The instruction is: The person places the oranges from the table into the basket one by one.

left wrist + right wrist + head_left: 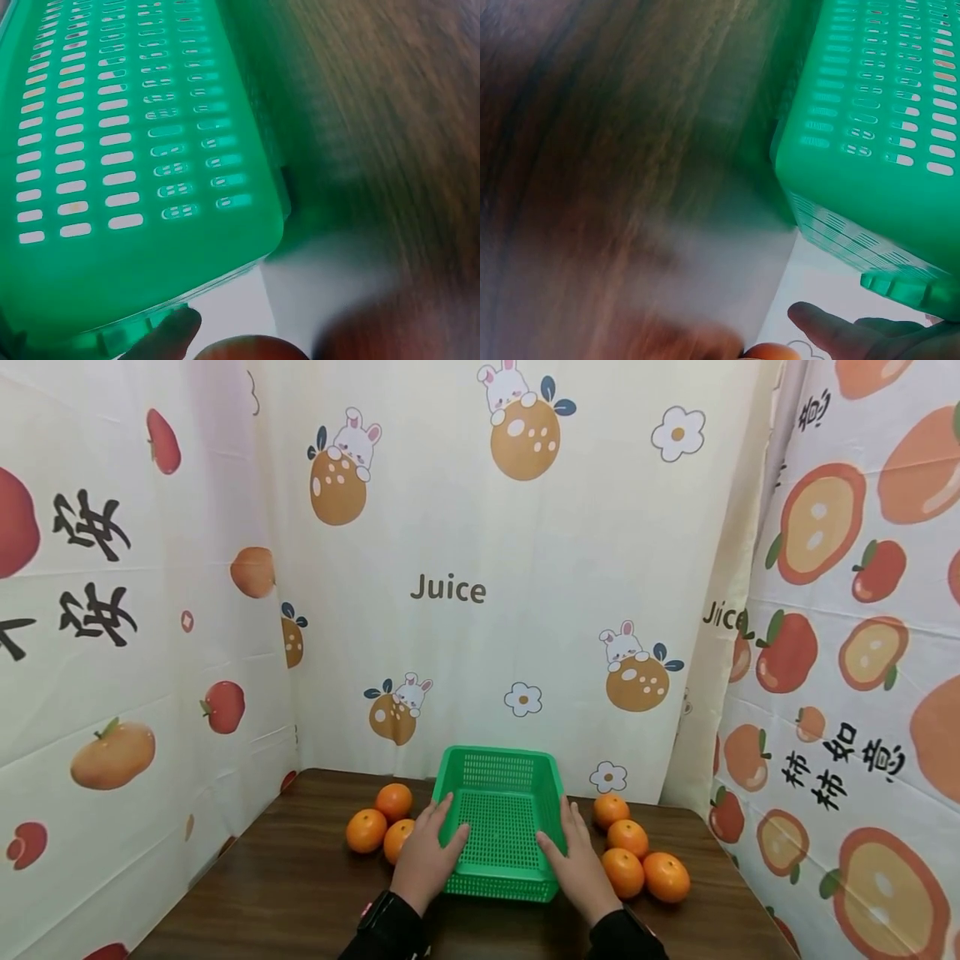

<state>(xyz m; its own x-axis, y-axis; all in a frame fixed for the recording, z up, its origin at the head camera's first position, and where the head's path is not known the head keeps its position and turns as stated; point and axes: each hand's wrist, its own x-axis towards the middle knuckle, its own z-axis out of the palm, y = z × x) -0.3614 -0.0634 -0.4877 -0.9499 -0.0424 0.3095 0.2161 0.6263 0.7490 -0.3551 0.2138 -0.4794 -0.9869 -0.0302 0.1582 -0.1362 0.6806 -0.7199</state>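
Observation:
A green plastic basket (498,887) with slotted walls stands on the brown wooden table, with nothing inside it. Along its left side lies my left hand (427,860), thumb pointing over the rim and fingers spread. My right hand (581,866) mirrors it on the other side, its thumb toward the inside. In the left wrist view a fingertip (180,324) comes right up to the rim's edge. The right wrist view shows straight fingers (832,328) just outside the basket wall (877,196).
Three oranges (365,831) sit to the left of the basket, one partly behind my left hand. Several more oranges (667,877) cluster at the right, close to my right hand. Fruit-printed cloth (570,568) hangs behind and on both sides of the table (270,877).

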